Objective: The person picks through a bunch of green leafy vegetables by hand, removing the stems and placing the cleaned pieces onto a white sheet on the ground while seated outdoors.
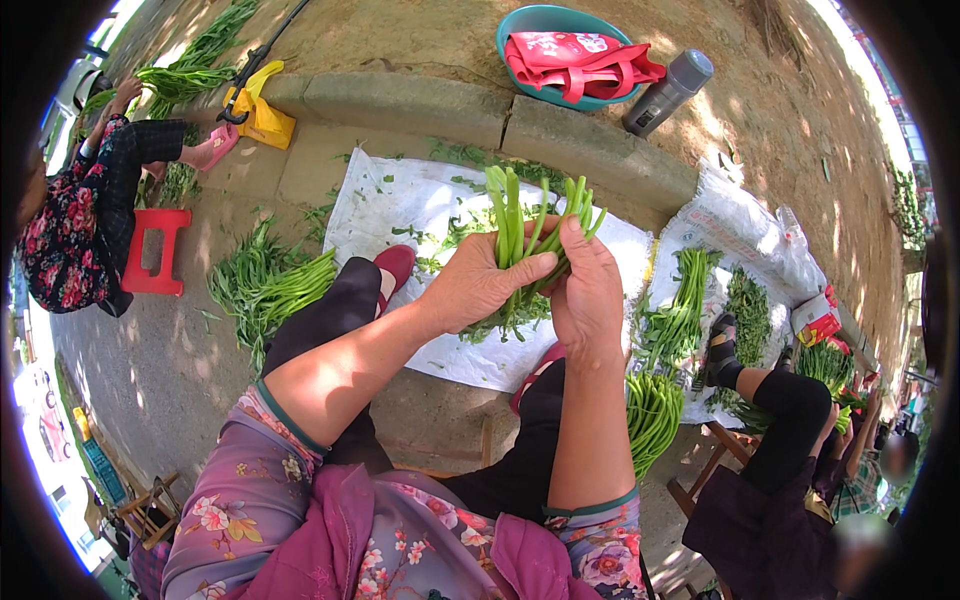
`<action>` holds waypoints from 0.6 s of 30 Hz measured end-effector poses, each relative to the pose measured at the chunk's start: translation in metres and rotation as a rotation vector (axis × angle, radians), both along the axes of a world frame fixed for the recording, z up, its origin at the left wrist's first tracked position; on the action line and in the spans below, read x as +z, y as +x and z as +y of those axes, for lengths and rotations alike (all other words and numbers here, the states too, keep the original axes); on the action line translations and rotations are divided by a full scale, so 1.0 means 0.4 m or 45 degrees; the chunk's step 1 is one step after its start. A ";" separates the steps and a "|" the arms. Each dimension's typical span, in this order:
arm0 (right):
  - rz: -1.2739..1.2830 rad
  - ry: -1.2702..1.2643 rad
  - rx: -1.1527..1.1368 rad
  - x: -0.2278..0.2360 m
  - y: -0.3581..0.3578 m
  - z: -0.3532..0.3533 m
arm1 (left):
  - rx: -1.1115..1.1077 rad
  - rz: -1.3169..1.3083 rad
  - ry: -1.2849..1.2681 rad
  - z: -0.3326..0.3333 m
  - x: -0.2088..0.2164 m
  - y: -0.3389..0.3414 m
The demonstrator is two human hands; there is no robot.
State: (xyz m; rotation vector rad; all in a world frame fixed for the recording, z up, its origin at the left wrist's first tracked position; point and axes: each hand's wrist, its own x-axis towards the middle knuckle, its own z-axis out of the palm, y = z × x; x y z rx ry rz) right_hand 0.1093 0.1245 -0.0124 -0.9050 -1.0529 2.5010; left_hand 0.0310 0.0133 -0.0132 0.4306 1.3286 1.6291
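Note:
Over a white sheet (pixel 375 215), both of my hands hold a small bunch of green vegetable stems (pixel 512 215), cut ends up and leaves hanging below. My left hand (pixel 482 283) is closed round the left part of the bunch, thumb lying across it. My right hand (pixel 588 290) pinches the stems on the right side, thumb and fingers together. Loose leaves lie scattered on the sheet below. A large heap of leafy stems (pixel 285 285) rests on the ground beside my left knee, and another stem bundle (pixel 652 415) lies beside my right forearm.
Beyond a stone kerb (pixel 410 105) stand a teal basin (pixel 515 25) holding a red bag (pixel 570 60) and a grey flask (pixel 670 92). A person (pixel 75 240) sits at left by a red stool (pixel 157 250). Another person (pixel 770 480) sits at right near more greens (pixel 685 300).

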 end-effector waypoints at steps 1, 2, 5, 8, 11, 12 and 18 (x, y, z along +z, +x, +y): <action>0.011 0.010 -0.027 -0.014 0.000 0.001 | 0.016 -0.005 0.015 0.001 -0.002 0.002; 0.021 0.021 -0.054 -0.021 0.000 0.001 | 0.032 -0.010 0.029 0.002 -0.004 0.003; 0.016 0.084 -0.174 0.000 -0.004 0.001 | 0.092 0.038 -0.252 -0.007 -0.015 -0.009; 0.111 0.108 -0.313 -0.003 0.004 0.036 | 0.203 -0.029 -0.108 -0.006 -0.026 -0.030; 0.133 0.170 -0.386 0.013 0.012 0.066 | 0.210 -0.110 -0.071 -0.006 -0.012 -0.043; 0.099 0.264 -0.371 0.015 0.017 0.077 | 0.153 -0.111 -0.085 -0.014 -0.009 -0.051; -0.168 0.255 0.034 0.027 0.012 0.045 | -0.040 -0.091 -0.085 -0.017 -0.012 -0.041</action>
